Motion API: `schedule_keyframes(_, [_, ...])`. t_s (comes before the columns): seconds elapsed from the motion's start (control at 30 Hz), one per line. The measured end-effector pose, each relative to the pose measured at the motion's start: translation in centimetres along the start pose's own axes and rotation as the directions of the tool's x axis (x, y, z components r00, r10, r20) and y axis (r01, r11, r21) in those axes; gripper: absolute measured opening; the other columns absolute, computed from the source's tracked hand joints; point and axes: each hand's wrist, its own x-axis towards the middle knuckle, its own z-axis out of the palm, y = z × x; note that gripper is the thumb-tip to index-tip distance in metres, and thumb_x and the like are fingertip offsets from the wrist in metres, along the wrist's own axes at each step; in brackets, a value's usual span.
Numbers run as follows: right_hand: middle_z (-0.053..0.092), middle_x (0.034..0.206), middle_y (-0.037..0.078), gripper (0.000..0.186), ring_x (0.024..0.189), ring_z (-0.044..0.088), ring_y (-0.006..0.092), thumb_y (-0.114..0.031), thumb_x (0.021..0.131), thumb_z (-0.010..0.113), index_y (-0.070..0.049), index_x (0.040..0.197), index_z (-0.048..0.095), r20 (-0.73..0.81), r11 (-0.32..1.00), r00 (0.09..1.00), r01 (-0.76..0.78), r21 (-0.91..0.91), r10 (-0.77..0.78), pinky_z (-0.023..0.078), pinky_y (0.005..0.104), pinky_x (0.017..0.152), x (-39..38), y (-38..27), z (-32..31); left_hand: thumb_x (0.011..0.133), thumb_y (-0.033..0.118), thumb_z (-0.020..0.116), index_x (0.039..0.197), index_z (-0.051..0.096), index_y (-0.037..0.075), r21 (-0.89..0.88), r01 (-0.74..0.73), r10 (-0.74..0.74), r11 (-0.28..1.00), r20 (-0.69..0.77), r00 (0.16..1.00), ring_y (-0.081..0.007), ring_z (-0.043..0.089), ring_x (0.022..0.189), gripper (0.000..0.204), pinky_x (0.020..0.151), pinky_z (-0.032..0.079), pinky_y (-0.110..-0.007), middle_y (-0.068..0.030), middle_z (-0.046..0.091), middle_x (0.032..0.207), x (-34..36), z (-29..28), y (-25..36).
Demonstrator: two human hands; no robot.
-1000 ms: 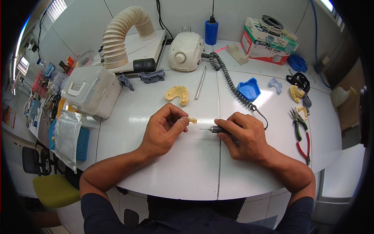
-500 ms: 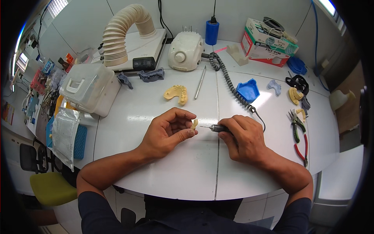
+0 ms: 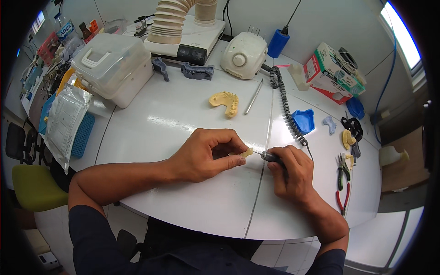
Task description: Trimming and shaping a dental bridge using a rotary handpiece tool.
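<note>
Between the thumb and fingers of my left hand (image 3: 201, 156) is a small yellowish dental piece (image 3: 248, 152), partly hidden by the fingertips. My right hand (image 3: 295, 176) is wrapped around a dark rotary handpiece (image 3: 269, 157). Its thin metal bur (image 3: 257, 153) points left, and the tip meets the piece's right end or lies very close to it. Both hands are just above the white table (image 3: 206, 201). Beyond them lie a cream horseshoe-shaped dental cast (image 3: 225, 101) and a slim metal hand tool (image 3: 254, 97).
A coiled cord (image 3: 285, 103) links the handpiece to a white control unit (image 3: 244, 55). Behind stands a suction unit with a ribbed hose (image 3: 167, 25). Left is a lidded plastic box (image 3: 114, 64). A blue tray (image 3: 303, 121), green-handled pliers (image 3: 341, 176) and red-handled pliers (image 3: 343, 199) lie right.
My hands have come closer together, bringing the bur up to the dental piece. The piece has turned from upright to lying sideways. The whole view has tilted and shifted.
</note>
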Motion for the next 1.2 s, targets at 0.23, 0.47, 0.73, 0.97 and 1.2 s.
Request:
schedule_keyframes(0.23, [0.066,0.084,0.01,0.02,0.069,0.063,0.0298,-0.014,0.092,0.078,-0.004,0.108,0.072,0.012,1.0,1.0,0.011,-0.002,-0.011,0.049,0.0397,0.064,0.0,0.0,-0.3,0.101,0.003,0.077,0.116,0.071,-0.002,0.013,-0.03,0.029,0.999,0.028,0.999,-0.0109,0.073,0.103,0.017,0.092,0.059,-0.027,-0.0094,0.078,0.109,0.1,0.2,-0.2])
schedule_keyframes(0.47, [0.065,0.082,0.011,0.02,0.068,0.062,0.0299,-0.014,0.092,0.078,-0.003,0.107,0.072,0.017,1.0,1.0,0.01,0.007,-0.01,0.049,0.0391,0.065,0.0,0.0,-0.1,0.1,0.002,0.077,0.11,0.071,-0.002,-0.015,-0.048,0.049,0.999,0.008,0.999,-0.0086,0.071,0.097,0.013,0.086,0.058,-0.026,-0.0076,0.076,0.105,0.1,0.3,-0.2])
schedule_keyframes(0.73, [0.065,0.081,0.011,0.019,0.068,0.062,0.0299,-0.013,0.091,0.078,-0.003,0.107,0.072,0.029,1.0,0.999,0.016,0.003,-0.016,0.049,0.039,0.065,0.1,0.0,-0.1,0.1,0.001,0.076,0.112,0.069,-0.002,-0.05,-0.035,0.036,0.998,0.029,0.999,-0.0088,0.072,0.089,0.014,0.078,0.058,-0.026,-0.0082,0.076,0.104,0.0,0.2,-0.5])
schedule_keyframes(0.97, [0.065,0.081,0.011,0.02,0.068,0.062,0.0297,-0.011,0.089,0.079,-0.002,0.106,0.072,0.029,1.0,0.999,0.021,-0.006,-0.021,0.049,0.0389,0.065,0.0,0.0,-0.1,0.102,0.002,0.073,0.113,0.069,-0.002,-0.012,-0.049,0.05,0.999,0.042,0.998,-0.0084,0.071,0.085,0.013,0.076,0.058,-0.025,-0.0082,0.076,0.101,0.1,0.1,-0.3])
schedule_keyframes(1.2, [0.066,0.083,0.011,0.021,0.068,0.063,0.0303,-0.011,0.089,0.08,-0.003,0.107,0.072,-0.008,0.998,0.999,-0.042,-0.035,0.042,0.049,0.0389,0.065,-0.1,0.0,0.0,0.111,0.009,0.062,0.123,0.062,-0.006,-0.117,0.069,-0.065,0.991,0.035,0.997,-0.019,0.076,0.108,0.019,0.087,0.067,-0.03,-0.013,0.07,0.114,0.5,0.1,0.3])
